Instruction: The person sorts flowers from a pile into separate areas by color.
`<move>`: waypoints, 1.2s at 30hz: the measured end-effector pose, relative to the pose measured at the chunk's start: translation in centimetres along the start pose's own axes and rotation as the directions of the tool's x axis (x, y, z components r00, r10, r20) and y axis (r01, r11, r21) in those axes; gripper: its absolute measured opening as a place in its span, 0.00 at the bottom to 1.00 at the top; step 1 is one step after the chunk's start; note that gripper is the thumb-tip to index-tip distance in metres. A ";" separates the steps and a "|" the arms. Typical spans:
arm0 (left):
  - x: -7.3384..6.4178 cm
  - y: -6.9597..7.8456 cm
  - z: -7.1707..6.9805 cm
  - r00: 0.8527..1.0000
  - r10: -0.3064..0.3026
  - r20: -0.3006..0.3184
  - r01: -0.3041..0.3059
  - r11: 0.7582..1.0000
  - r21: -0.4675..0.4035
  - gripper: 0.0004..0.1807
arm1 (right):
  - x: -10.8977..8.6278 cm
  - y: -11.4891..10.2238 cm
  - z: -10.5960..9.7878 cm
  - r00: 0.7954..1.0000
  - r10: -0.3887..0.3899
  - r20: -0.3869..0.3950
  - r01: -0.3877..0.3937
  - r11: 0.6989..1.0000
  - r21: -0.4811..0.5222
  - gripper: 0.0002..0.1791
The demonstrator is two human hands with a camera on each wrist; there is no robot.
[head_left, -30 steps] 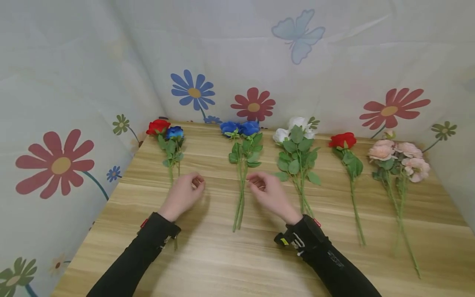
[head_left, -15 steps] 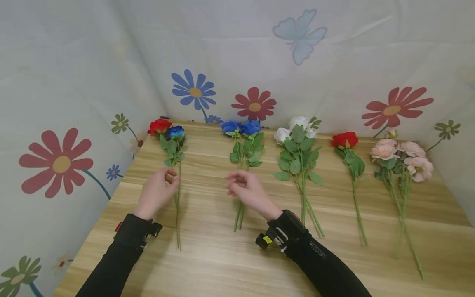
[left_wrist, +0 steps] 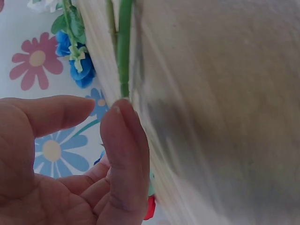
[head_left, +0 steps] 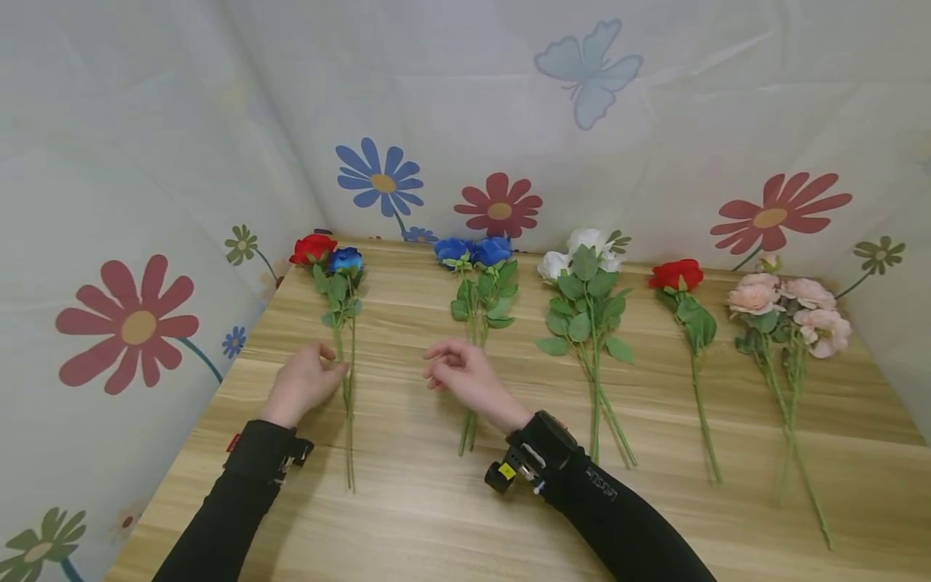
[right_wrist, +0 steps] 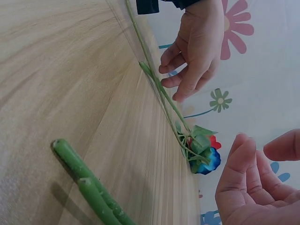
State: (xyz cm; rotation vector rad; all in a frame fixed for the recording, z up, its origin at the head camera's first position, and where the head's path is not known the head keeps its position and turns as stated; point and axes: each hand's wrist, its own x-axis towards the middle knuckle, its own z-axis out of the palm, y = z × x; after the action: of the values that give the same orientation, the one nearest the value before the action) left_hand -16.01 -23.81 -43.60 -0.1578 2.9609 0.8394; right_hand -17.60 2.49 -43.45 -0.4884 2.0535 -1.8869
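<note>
My left hand is beside the stems of a red rose and a blue rose at the table's left. Its thumb and forefinger stand apart in the left wrist view, with fingertips next to a green stem; contact is unclear. Over the stems of two blue roses hovers my right hand, fingers loosely bent and holding nothing. In the right wrist view those stem ends lie on the table below it, and the left hand shows beyond.
To the right on the wooden table lie white roses, a single red rose and pale pink flowers. All their stems point toward the near edge. A curtain printed with flowers borders the back and left.
Both hands have moved left. The left hand went from right of the red and blue roses' stems to their left side; the right hand came across above the two blue roses' stems.
</note>
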 end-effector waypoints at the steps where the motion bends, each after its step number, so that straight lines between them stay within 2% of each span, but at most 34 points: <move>1: 0.1 -0.1 0.1 1.000 -0.005 0.008 0.005 1.000 0.006 0.21 | 0.0 0.0 0.0 1.000 -0.002 0.001 0.002 1.000 -0.003 0.14; 7: 0.5 -0.5 0.6 1.000 -0.012 0.026 0.012 1.000 0.025 0.20 | -0.3 -0.3 -0.1 1.000 0.025 0.008 -0.025 0.999 0.021 0.13; 11: 0.6 -0.7 0.8 0.999 -0.019 0.032 0.018 1.000 0.023 0.19 | -0.8 -1.2 -0.3 0.999 0.031 0.016 -0.032 0.999 0.022 0.13; 16: 0.7 -0.9 1.0 0.999 -0.025 0.025 0.025 0.999 0.020 0.16 | -1.2 -2.6 -0.2 1.000 0.016 0.011 -0.016 0.999 -0.033 0.13; 21: 0.9 -1.1 1.2 0.999 -0.033 0.032 0.033 0.999 -0.010 0.15 | -1.3 -2.8 0.3 0.999 -0.027 0.027 0.030 0.993 -0.115 0.14; 28: 0.6 -1.1 0.7 0.997 -0.058 0.044 0.062 0.995 -0.076 0.14 | -0.8 -2.7 1.1 0.994 -0.070 0.089 0.086 0.978 -0.190 0.13; 36: 0.1 -1.2 -0.6 1.000 -0.018 0.002 0.018 0.986 -0.165 0.15 | -0.8 -3.1 1.3 0.992 -0.065 0.105 0.084 0.978 -0.193 0.13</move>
State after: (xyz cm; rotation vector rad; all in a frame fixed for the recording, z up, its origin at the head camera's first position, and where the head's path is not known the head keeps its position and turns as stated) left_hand -16.00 -25.17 -43.72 -0.1914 2.8827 1.0812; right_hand -16.21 1.45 -40.49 -0.7014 2.1951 -1.6710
